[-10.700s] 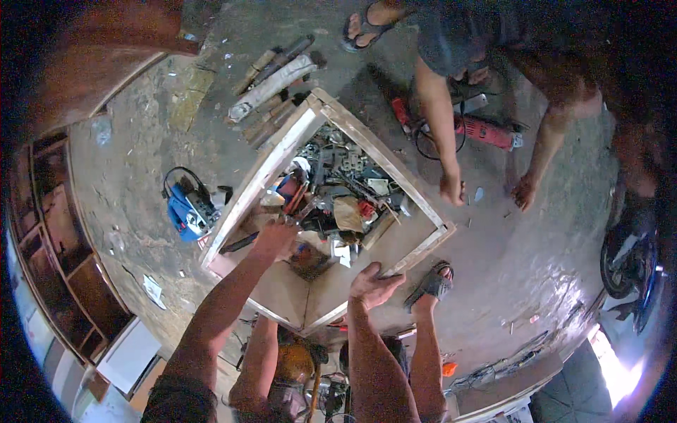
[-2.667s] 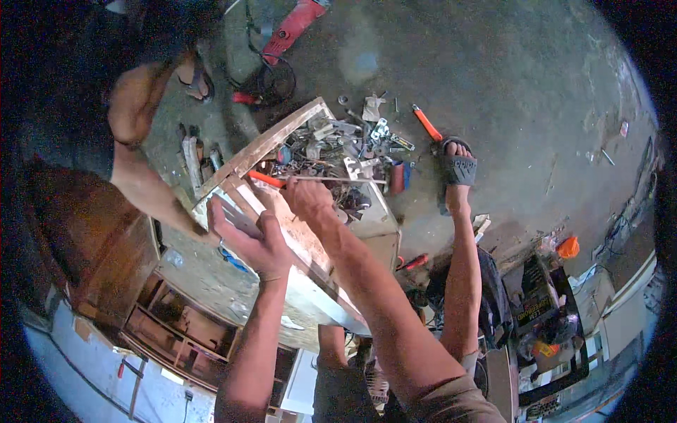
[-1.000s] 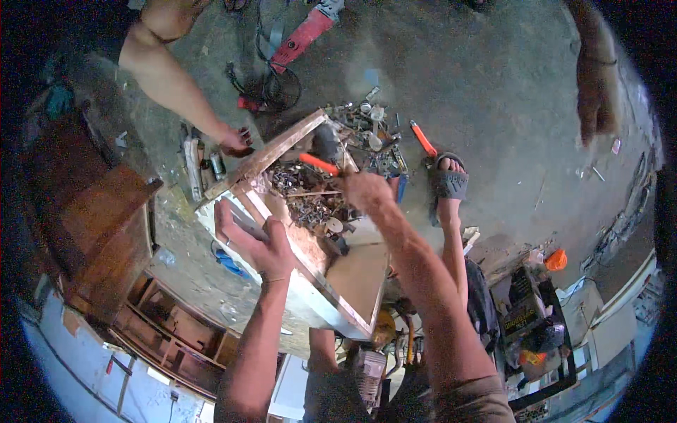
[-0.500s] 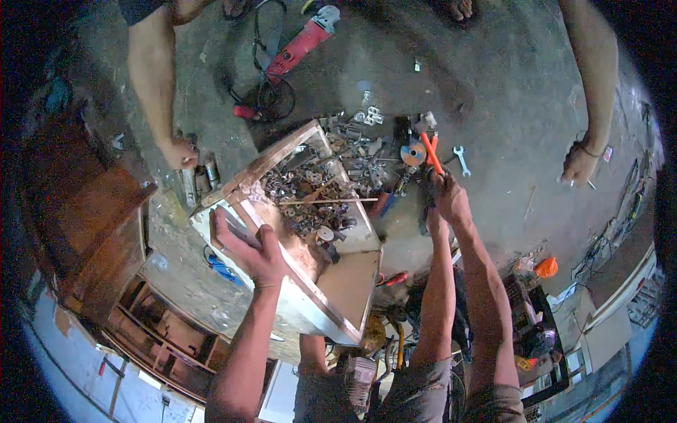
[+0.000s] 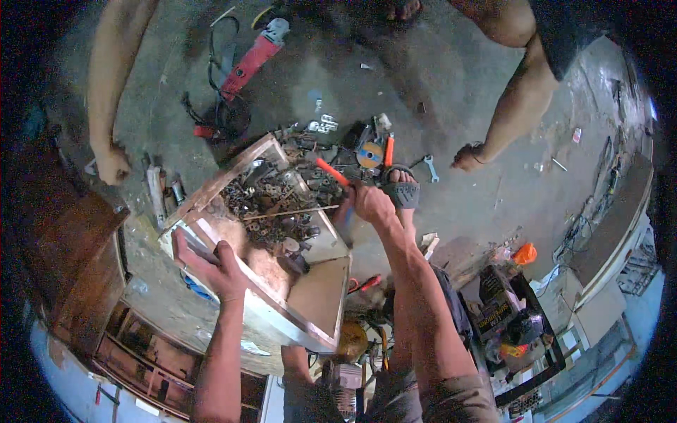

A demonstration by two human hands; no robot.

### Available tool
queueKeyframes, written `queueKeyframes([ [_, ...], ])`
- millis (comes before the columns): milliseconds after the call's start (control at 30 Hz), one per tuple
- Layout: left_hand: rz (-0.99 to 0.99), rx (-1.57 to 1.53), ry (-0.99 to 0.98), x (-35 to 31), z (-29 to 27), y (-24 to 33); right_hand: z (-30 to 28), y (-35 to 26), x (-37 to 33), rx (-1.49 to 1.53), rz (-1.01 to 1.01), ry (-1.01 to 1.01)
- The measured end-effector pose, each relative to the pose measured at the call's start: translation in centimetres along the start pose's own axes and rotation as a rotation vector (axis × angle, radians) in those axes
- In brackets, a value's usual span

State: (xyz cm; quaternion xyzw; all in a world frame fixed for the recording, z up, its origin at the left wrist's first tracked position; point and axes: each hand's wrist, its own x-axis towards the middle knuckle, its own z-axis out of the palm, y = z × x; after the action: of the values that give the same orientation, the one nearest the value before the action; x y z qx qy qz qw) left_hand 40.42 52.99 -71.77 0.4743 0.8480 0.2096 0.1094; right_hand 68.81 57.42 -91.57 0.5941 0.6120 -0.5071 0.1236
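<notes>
Concrete floor of a cluttered workshop carries everything; light dim. Right hand: closed round an orange-handled tool, its working end not visible. Left hand: thumb and fingers straddle the left wall of a wooden box, holding it; firmness cannot be told.

Box appears tipped. A heap of small metal parts lies inside toward its far corner and spills past the right edge onto the floor; a thin stick lies across it.

Handling, estimated: box stiff, heavy with its metal load, rough-edged; best held by the thick frame near opposite corners, not the thin panels. Tool rigid, fairly light; mid-handle hold suits it. Parts loose, likely to slide.

Farther out, on the floor: round disc and spanner beyond the box's right edge, red grinder beyond its far corner. Co-worker's hands apart from the box.
</notes>
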Motion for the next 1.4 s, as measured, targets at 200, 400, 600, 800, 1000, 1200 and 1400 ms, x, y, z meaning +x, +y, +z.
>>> queueKeyframes([
  [200, -0.007, 0.028, 0.009, 0.1, -0.5, 0.3, -4.3, -3.8, -2.7, -0.016, 0.206, 0.406],
  [400, 0.019, 0.016, -0.002, 0.0, -0.5, -1.1, 0.1, -1.5, -3.1, 0.167, -0.167, 0.326],
  [600, -0.01, 0.011, 0.006, 0.1, -1.0, -1.1, 6.1, -7.2, -0.6, 0.104, -0.075, -0.102],
  [800, -0.039, -0.025, 0.011, 0.0, -0.6, -1.2, 6.2, -5.1, -0.6, 0.164, -0.004, -0.046],
  [1000, -0.06, -0.024, -0.004, -0.2, 0.9, 0.7, 0.6, 2.1, -3.9, 0.139, 0.134, 0.281],
  [1200, -0.118, -0.088, -0.026, -0.4, 0.7, 0.7, 11.6, -0.2, -4.4, -0.248, -0.495, -0.148],
  [1400, 0.025, 0.002, 0.002, 0.0, 0.7, -0.4, 16.6, -12.1, -4.7, -0.242, -0.248, -0.415],
])
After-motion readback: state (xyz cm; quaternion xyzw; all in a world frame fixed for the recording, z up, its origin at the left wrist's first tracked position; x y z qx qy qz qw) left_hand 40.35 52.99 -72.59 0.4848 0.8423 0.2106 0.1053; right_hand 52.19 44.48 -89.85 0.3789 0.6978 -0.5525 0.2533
